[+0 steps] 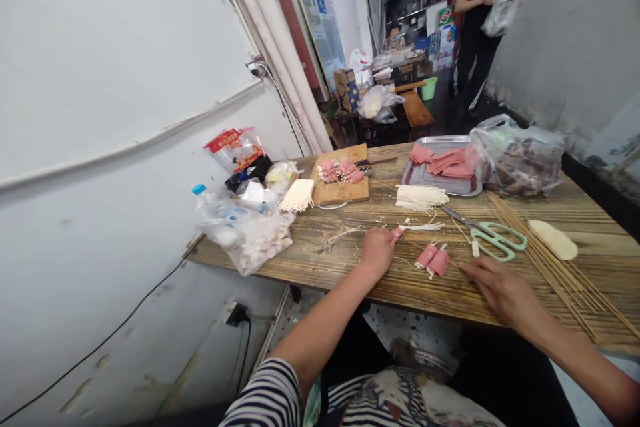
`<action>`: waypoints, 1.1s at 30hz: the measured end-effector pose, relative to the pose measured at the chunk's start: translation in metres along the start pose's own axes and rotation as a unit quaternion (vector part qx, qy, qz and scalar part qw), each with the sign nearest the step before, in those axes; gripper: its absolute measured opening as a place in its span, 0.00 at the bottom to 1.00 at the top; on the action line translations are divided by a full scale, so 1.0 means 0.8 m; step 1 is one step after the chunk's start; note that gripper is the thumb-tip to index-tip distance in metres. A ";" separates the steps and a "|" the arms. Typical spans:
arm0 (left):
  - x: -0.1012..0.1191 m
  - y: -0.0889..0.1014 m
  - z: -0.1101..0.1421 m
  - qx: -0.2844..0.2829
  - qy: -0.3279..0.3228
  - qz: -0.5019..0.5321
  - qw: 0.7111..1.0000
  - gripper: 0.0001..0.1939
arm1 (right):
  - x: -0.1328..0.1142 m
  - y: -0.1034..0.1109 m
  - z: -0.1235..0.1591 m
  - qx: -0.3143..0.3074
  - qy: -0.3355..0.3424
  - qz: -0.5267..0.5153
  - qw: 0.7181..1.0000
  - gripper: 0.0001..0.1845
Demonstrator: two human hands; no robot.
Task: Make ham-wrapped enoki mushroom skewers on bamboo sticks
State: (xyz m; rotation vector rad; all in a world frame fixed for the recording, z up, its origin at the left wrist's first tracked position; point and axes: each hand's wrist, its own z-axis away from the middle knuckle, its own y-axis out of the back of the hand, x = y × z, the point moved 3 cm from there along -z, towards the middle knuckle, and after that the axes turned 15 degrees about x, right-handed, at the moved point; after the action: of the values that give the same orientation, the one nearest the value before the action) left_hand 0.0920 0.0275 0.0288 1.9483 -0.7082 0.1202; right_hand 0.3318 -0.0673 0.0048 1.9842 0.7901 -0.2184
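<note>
My left hand [377, 253] is closed on a pink meat roll [397, 233] with white enoki mushrooms [425, 227] sticking out of it to the right. My right hand [505, 290] pinches the end of a thin skewer [454, 263]. Two enoki meat rolls [433, 259] are threaded on that skewer, low over the wooden table [320, 250]. Just beyond my right hand lie scissors [495, 239] with pale green handles. A bundle of enoki [421, 197] rests behind the rolls.
Pink meat slices [450, 161] lie in a metal tray [443, 140], beside a filled plastic bag [520, 157]. Finished rolls [341, 171] sit on a cutting board [345, 195]. Loose skewers [555, 260] spread at right. Bags [250, 227] crowd the left end. A person [483, 20] stands beyond.
</note>
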 end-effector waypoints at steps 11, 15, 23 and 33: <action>-0.004 0.002 -0.002 -0.014 0.010 0.019 1.000 0.20 | -0.018 -0.015 -0.018 -0.016 -0.001 0.012 1.000 0.18; -0.003 0.004 -0.003 -0.017 0.010 0.020 1.000 0.19 | -0.025 -0.009 -0.022 -0.028 0.000 0.026 0.999 0.17; -0.002 0.004 -0.005 -0.009 0.028 0.021 0.999 0.22 | -0.025 -0.012 -0.020 -0.023 -0.003 0.034 0.999 0.18; -0.007 0.001 -0.006 -0.007 0.020 0.022 1.000 0.23 | -0.024 -0.020 -0.022 -0.040 -0.020 0.036 0.998 0.18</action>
State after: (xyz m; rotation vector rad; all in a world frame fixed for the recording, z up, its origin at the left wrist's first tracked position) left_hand 0.0877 0.0334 0.0297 1.9125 -0.7238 0.1795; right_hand 0.3041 -0.0562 0.0115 1.9232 0.6902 -0.1800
